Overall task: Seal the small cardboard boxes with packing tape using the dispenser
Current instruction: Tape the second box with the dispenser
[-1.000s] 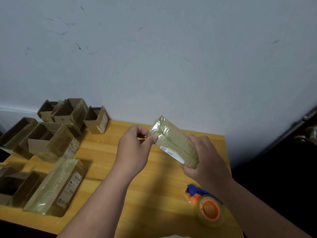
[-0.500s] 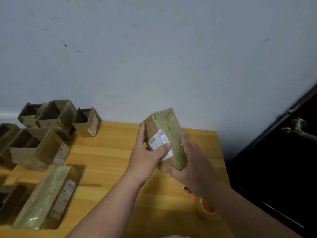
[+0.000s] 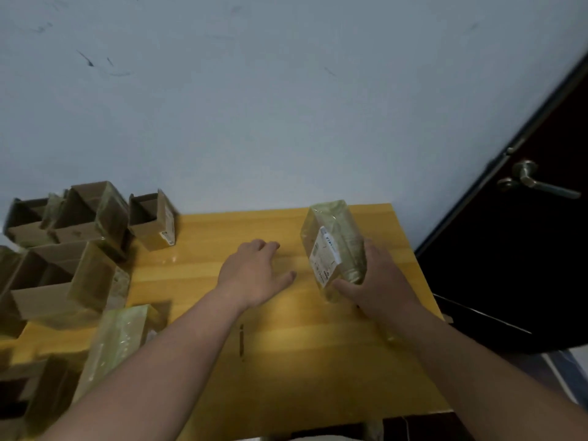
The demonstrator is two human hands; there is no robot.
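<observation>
Slippage is the main risk: the tape-wrapped brown cardboard box [image 3: 334, 246], tilted on the yellow wooden bench [image 3: 286, 345] at its right end near the edge, is gripped only by the right hand [image 3: 378, 281] and could topple off. The left hand [image 3: 254, 275] lies open, fingers relaxed, holding nothing. Open boxes [image 3: 63, 249] at the left are cut off. The dispenser is not seen; the label is unreadable.

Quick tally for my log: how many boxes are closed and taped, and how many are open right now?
Closed, taped boxes: 2, one in the right hand, one lying at left.
Open boxes: 6, some cut off by the frame's left edge.
Total: 8
</observation>
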